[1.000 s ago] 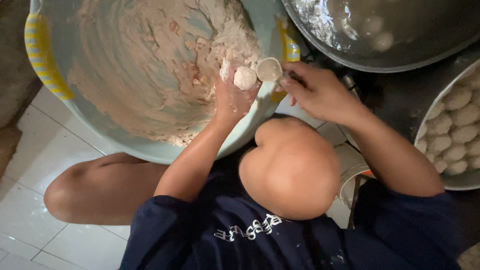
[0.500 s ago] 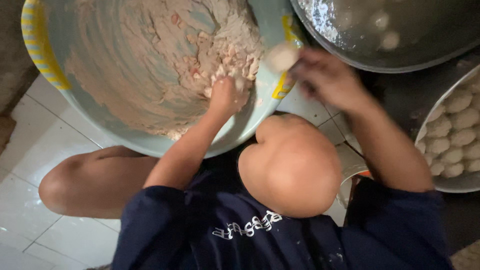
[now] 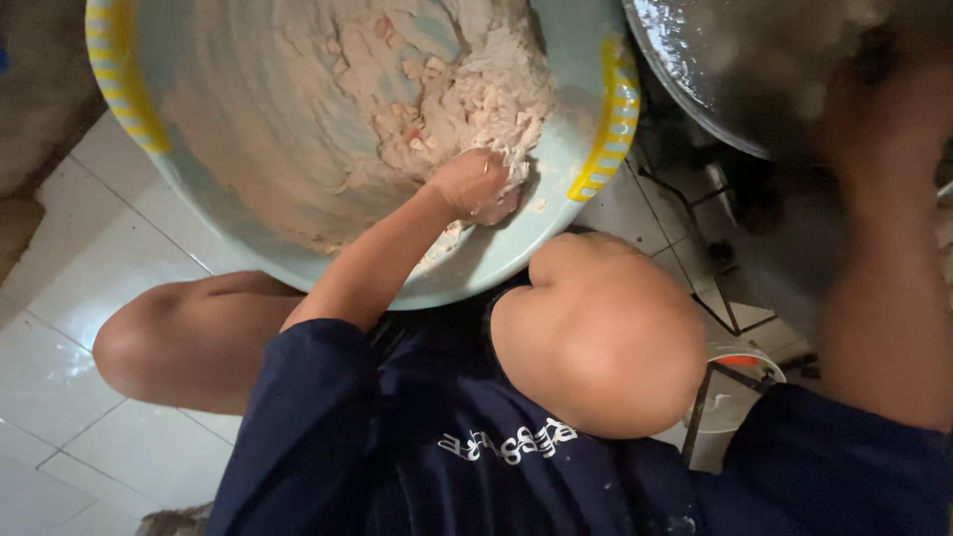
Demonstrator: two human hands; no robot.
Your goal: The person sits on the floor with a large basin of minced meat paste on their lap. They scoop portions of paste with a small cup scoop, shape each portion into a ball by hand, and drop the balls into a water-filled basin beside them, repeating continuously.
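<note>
A big pale-blue basin [image 3: 248,149] with yellow striped handles holds a lumpy, pinkish-white paste [image 3: 467,89]. My left hand [image 3: 476,184] is down in the basin at its near side, fingers curled into the paste. My right hand [image 3: 884,109] is a blur at the upper right, over the edge of a large metal pot [image 3: 715,69]. Whether it holds anything is not visible.
I sit low on white floor tiles [image 3: 60,298], with my left knee [image 3: 189,337] and right knee [image 3: 596,328] under the basin. A small white cup with an orange rim [image 3: 740,382] sits by a dark metal stand [image 3: 715,308] at the right.
My left hand dropped from holding a formed ball back into the paste. My right hand, which held a small scoop at the basin's rim, swung right toward the metal pot.
</note>
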